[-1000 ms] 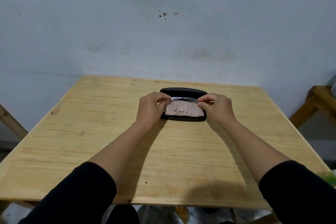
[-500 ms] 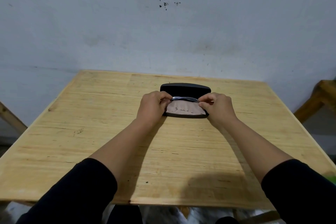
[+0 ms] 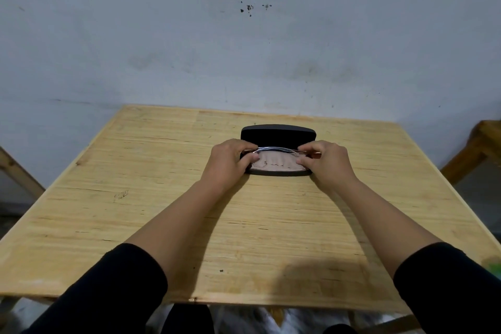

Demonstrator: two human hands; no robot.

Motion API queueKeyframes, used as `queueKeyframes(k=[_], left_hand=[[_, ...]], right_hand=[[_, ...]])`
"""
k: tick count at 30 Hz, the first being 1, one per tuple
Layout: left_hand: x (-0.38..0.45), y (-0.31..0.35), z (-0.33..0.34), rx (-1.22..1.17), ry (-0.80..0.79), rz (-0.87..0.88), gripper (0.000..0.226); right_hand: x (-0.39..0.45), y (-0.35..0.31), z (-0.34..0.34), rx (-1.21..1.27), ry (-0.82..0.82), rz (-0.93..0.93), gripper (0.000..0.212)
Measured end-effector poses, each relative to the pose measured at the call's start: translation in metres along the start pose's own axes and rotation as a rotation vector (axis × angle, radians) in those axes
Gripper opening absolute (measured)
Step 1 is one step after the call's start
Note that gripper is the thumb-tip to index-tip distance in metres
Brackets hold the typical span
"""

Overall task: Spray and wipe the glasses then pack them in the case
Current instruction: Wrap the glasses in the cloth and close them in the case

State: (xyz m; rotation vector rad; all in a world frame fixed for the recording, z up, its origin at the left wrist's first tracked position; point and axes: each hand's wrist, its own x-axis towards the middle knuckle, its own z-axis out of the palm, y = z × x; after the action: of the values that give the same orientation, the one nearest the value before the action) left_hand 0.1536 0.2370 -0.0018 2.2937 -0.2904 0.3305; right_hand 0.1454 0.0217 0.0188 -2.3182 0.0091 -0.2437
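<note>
A black glasses case (image 3: 278,133) lies open near the far middle of the wooden table (image 3: 151,198), its lid raised at the back. A pinkish cloth (image 3: 275,165) fills the lower half of the case. The folded glasses (image 3: 276,149), thin-framed with brownish arm tips, are held level just above the cloth. My left hand (image 3: 229,161) pinches their left end and my right hand (image 3: 329,163) pinches their right end. Both hands rest against the ends of the case.
A stained pale wall rises behind the table. A wooden piece of furniture (image 3: 477,149) stands to the right of the table and a wooden slat (image 3: 19,173) to the left. Something green (image 3: 494,268) shows at the right edge.
The glasses have sunk slightly toward the cloth in the case, with both hands still on their ends. The view has tilted a little.
</note>
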Motion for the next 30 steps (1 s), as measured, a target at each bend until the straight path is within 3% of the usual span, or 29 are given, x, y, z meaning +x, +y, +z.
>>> queueKeyframes(k=[5, 8, 12, 22, 30], left_hand=[[-0.013, -0.002, -0.003, -0.064, 0.077, -0.125, 0.052], [-0.018, -0.003, -0.002, -0.15, 0.027, -0.213, 0.072], [-0.019, -0.004, -0.001, -0.236, -0.019, -0.261, 0.081], [-0.017, -0.006, -0.001, -0.236, -0.037, -0.288, 0.086], [-0.018, -0.006, -0.002, -0.213, -0.045, -0.284, 0.084]], right_hand=[[-0.003, 0.002, -0.01, 0.215, 0.182, 0.113, 0.013], [0.0, 0.002, -0.015, 0.34, 0.247, 0.148, 0.019], [0.01, 0.003, -0.015, 0.379, 0.13, 0.176, 0.03], [0.017, -0.003, -0.017, 0.697, -0.008, 0.286, 0.021], [-0.001, 0.002, -0.019, 0.58, -0.019, 0.154, 0.021]])
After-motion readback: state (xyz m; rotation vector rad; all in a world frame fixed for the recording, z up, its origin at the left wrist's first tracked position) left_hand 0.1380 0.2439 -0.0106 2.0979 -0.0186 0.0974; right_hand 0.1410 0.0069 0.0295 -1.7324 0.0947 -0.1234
